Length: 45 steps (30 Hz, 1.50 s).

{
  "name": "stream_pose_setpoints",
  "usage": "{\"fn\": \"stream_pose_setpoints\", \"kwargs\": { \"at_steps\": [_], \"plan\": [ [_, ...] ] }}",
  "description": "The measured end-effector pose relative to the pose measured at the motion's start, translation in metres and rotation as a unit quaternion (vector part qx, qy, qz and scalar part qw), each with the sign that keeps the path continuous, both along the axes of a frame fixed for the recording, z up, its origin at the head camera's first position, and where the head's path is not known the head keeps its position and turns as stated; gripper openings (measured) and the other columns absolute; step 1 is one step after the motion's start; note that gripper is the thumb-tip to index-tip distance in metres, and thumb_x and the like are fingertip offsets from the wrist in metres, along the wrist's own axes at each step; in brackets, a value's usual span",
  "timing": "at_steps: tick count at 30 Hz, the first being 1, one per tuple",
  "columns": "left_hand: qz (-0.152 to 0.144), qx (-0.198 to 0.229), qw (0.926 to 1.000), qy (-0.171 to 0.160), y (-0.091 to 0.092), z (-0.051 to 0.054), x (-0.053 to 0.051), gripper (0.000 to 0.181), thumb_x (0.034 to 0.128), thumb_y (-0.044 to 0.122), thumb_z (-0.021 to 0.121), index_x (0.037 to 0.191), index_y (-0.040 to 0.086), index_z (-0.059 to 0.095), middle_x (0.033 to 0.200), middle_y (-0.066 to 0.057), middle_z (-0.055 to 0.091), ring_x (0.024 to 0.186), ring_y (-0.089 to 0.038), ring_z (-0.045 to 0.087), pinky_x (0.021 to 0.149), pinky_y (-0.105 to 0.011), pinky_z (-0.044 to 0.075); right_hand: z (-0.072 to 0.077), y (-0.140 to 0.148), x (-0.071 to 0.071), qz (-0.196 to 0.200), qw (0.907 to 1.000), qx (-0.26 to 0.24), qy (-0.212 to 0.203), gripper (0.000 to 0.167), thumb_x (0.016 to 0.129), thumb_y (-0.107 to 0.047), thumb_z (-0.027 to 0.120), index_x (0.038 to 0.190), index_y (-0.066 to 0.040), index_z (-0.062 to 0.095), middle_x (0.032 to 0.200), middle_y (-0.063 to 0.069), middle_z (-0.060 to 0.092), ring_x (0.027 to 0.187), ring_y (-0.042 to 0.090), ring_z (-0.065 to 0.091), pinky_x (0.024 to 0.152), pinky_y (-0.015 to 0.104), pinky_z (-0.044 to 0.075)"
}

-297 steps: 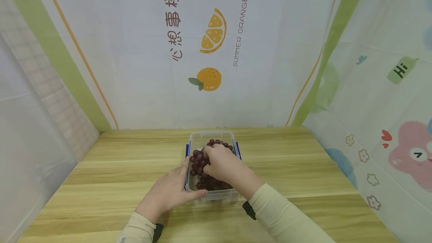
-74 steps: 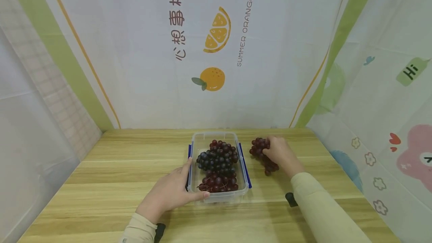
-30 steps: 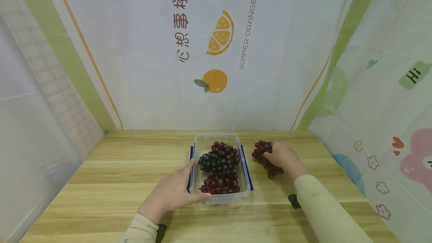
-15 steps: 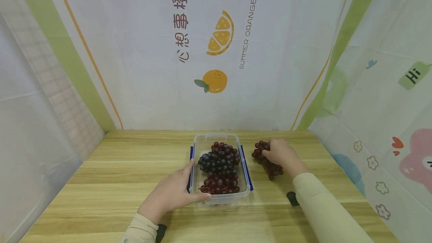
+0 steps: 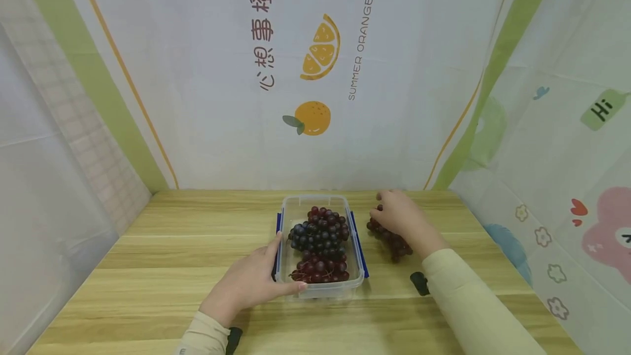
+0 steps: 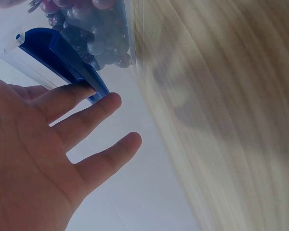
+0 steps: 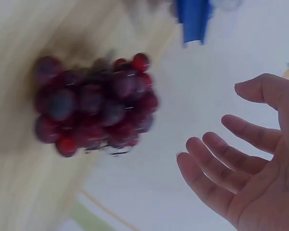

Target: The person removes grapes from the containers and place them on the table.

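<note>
A clear plastic box (image 5: pixel 327 291) with blue side latches holds dark and red grapes (image 5: pixel 320 240). My left hand (image 5: pixel 248 281) rests against its left side and near corner, fingers spread; in the left wrist view the fingers (image 6: pixel 67 110) touch the blue latch (image 6: pixel 62 55). Right of the box a red grape bunch (image 5: pixel 394 242) lies on the table. Over its far end is my right hand (image 5: pixel 404 218). In the right wrist view that hand (image 7: pixel 250 168) has its fingers apart and holds nothing, with the bunch (image 7: pixel 96 106) a gap away.
The wooden table (image 5: pixel 187 245) extends on both sides of the box. Behind it hangs a white cloth (image 5: pixel 212 125) printed with oranges, and at the right a patterned cloth (image 5: pixel 522 141). Dark straps (image 5: pixel 420 284) are at the wrists.
My right hand has let go of the red bunch and shifted slightly up and left, while the bunch stays on the table. The left hand keeps its place at the box.
</note>
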<state>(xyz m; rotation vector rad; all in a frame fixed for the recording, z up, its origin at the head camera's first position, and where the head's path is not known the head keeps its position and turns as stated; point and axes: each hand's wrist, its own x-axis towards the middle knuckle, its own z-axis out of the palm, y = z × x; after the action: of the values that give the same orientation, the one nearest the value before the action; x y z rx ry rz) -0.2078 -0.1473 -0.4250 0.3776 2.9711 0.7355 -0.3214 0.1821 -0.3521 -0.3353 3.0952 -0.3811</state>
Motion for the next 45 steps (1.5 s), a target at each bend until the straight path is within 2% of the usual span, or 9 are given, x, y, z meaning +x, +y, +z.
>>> {"fn": "stream_pose_setpoints", "kwargs": {
  "at_steps": [9, 17, 23, 27, 34, 41, 45],
  "plan": [
    [-0.001, 0.003, 1.0, 0.002, 0.0, -0.001, 0.0, 0.134, 0.0755, 0.094, 0.065, 0.171, 0.009, 0.023, 0.161, -0.025, 0.051, 0.142, -0.044, 0.057, 0.111, -0.062, 0.053, 0.028, -0.031, 0.017, 0.027, 0.9991, -0.03, 0.007, 0.051, 0.103, -0.028, 0.064, 0.146, 0.0, 0.059, 0.15, 0.028, 0.057, 0.138, 0.046, 0.057, 0.112, 0.06, 0.052],
    [-0.004, 0.001, 1.0, 0.004, 0.0, -0.001, 0.0, 0.133, 0.0766, 0.092, 0.066, 0.171, 0.008, 0.023, 0.16, -0.026, 0.051, 0.142, -0.045, 0.058, 0.11, -0.062, 0.053, 0.038, -0.046, 0.03, 0.051, 0.9979, -0.029, 0.029, 0.05, 0.102, -0.029, 0.065, 0.143, 0.0, 0.062, 0.148, 0.027, 0.06, 0.139, 0.045, 0.057, 0.115, 0.058, 0.05],
    [-0.002, 0.004, 1.0, 0.0, 0.0, 0.001, 0.0, 0.134, 0.0762, 0.092, 0.066, 0.171, 0.008, 0.022, 0.161, -0.026, 0.05, 0.142, -0.045, 0.057, 0.11, -0.062, 0.053, 0.043, -0.057, 0.04, 0.063, 0.9974, -0.035, 0.005, 0.051, 0.102, -0.026, 0.067, 0.146, -0.003, 0.06, 0.153, 0.024, 0.057, 0.143, 0.042, 0.055, 0.115, 0.057, 0.05],
    [-0.002, 0.006, 1.0, -0.001, -0.001, 0.001, 0.0, 0.135, 0.0754, 0.094, 0.065, 0.171, 0.008, 0.022, 0.16, -0.027, 0.051, 0.14, -0.045, 0.059, 0.109, -0.061, 0.054, 0.046, -0.067, 0.045, 0.09, 0.9958, -0.015, -0.009, 0.047, 0.102, -0.027, 0.071, 0.143, -0.005, 0.063, 0.149, 0.021, 0.06, 0.134, 0.038, 0.061, 0.107, 0.052, 0.056],
    [-0.005, 0.009, 0.9999, 0.003, -0.002, 0.0, 0.0, 0.135, 0.0753, 0.093, 0.066, 0.17, 0.007, 0.023, 0.159, -0.027, 0.052, 0.14, -0.044, 0.059, 0.109, -0.061, 0.054, 0.041, -0.082, 0.044, 0.131, 0.991, 0.022, -0.016, 0.041, 0.102, -0.027, 0.073, 0.136, -0.005, 0.067, 0.14, 0.018, 0.065, 0.12, 0.031, 0.067, 0.098, 0.046, 0.059],
    [-0.005, 0.004, 1.0, 0.004, -0.001, 0.0, 0.0, 0.134, 0.0769, 0.092, 0.066, 0.171, 0.007, 0.022, 0.161, -0.026, 0.05, 0.141, -0.044, 0.058, 0.109, -0.061, 0.054, 0.031, -0.092, 0.042, 0.171, 0.9829, 0.053, -0.044, 0.049, 0.1, -0.025, 0.076, 0.143, -0.004, 0.064, 0.142, 0.017, 0.067, 0.125, 0.032, 0.068, 0.104, 0.048, 0.059],
    [-0.004, 0.003, 1.0, 0.003, -0.001, 0.0, 0.0, 0.134, 0.0763, 0.092, 0.066, 0.171, 0.007, 0.022, 0.16, -0.026, 0.051, 0.139, -0.044, 0.06, 0.108, -0.061, 0.055, 0.026, -0.097, 0.043, 0.186, 0.9785, 0.071, -0.055, 0.048, 0.099, -0.026, 0.077, 0.141, -0.004, 0.066, 0.137, 0.015, 0.069, 0.121, 0.029, 0.07, 0.101, 0.046, 0.06]
  ]
}}
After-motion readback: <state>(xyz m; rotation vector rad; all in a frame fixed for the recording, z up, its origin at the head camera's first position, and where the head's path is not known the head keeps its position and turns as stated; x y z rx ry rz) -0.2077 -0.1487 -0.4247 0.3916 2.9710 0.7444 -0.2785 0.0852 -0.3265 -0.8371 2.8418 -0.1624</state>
